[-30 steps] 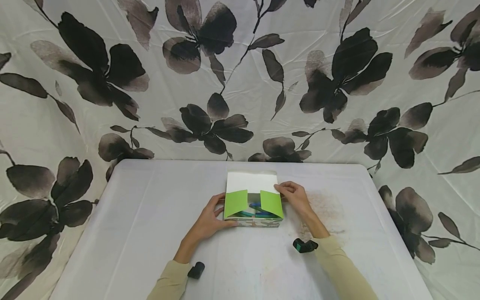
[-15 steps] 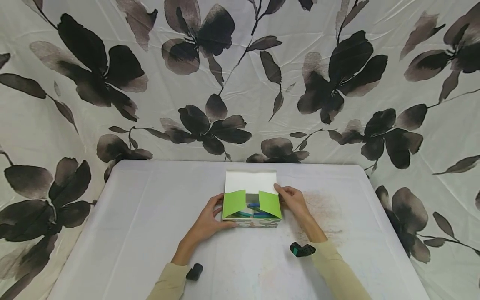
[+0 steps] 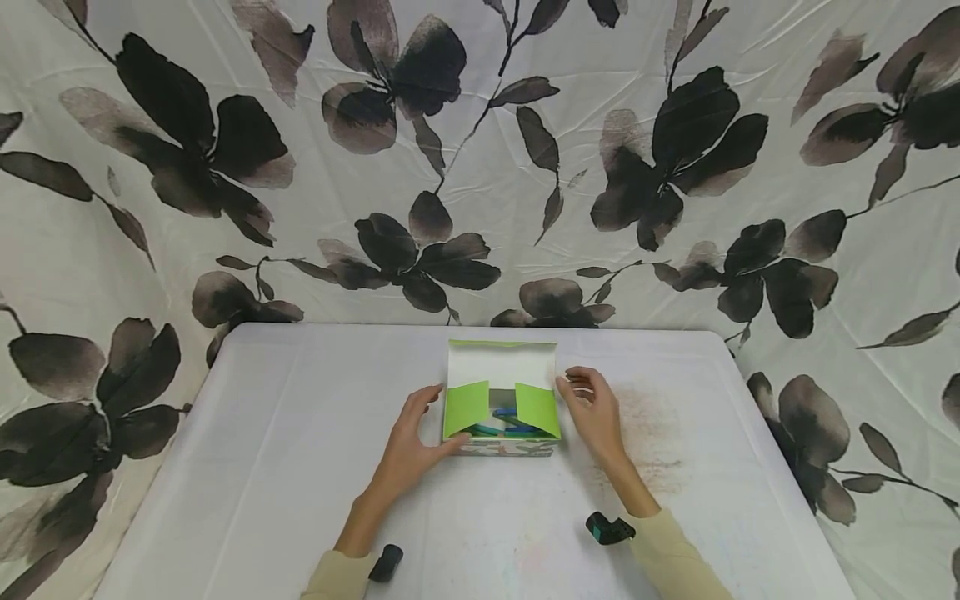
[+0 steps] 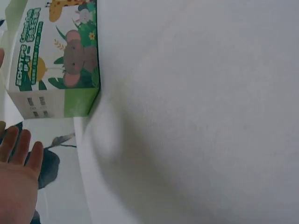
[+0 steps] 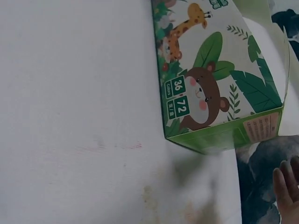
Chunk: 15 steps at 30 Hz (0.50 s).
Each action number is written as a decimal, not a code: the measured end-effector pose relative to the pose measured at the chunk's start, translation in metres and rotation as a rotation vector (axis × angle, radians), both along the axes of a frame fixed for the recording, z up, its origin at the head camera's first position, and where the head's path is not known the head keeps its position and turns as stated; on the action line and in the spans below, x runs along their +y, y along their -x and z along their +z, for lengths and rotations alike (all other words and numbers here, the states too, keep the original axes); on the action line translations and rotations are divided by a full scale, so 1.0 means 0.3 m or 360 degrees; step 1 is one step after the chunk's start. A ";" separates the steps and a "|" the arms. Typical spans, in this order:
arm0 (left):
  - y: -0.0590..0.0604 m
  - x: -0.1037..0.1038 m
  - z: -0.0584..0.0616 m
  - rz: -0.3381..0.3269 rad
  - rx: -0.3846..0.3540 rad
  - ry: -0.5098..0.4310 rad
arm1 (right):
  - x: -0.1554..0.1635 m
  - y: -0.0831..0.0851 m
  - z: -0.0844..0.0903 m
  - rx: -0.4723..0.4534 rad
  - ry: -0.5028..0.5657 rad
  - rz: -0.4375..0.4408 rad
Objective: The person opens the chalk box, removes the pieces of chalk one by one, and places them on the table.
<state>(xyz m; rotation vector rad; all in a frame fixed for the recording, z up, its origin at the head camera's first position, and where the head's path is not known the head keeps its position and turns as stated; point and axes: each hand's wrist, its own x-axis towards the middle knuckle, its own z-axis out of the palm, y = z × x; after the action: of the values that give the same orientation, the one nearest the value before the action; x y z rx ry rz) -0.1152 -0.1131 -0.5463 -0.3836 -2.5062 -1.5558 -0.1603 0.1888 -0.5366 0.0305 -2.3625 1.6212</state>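
Note:
A small cardboard box (image 3: 504, 447) stands on the table with its white-lined lid raised at the back. Its two green side flaps (image 3: 466, 407) slope inward, and blue and green stick-shaped items (image 3: 507, 412) show between them. My left hand (image 3: 405, 450) is at the box's left, fingers spread off its side and thumb near the front corner. Off the right side, my right hand (image 3: 597, 415) hovers with loosely bent fingers and holds nothing. Cartoon animals decorate the box front (image 5: 205, 93) in the right wrist view. In the left wrist view, the fingers (image 4: 21, 147) are apart from the box.
A white cloth covers the table (image 3: 300, 400), with brownish smudges (image 3: 652, 425) right of the box. Behind hangs a floral curtain (image 3: 465, 167). Small black cameras (image 3: 386, 563) sit at both wrists.
Both hands have come away from the box: the left fingers have opened off its left side, and the right hand has shifted rightward from the lid's edge. The box has stayed on the table.

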 end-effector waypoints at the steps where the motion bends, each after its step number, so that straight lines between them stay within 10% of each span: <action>1: -0.005 0.005 0.002 0.0025 0.0048 0.0013 | 0.000 -0.008 -0.001 0.0070 -0.0004 0.0007; 15: -0.067 0.067 -0.011 0.0244 0.0403 0.0047 | -0.014 -0.136 -0.048 0.0472 -0.0203 0.0170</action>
<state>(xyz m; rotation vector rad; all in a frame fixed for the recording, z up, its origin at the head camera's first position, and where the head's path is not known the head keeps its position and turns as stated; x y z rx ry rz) -0.0951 -0.0931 -0.5497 -0.3585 -2.3079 -1.3244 -0.1194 0.1847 -0.5511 0.4005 -2.2599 1.3964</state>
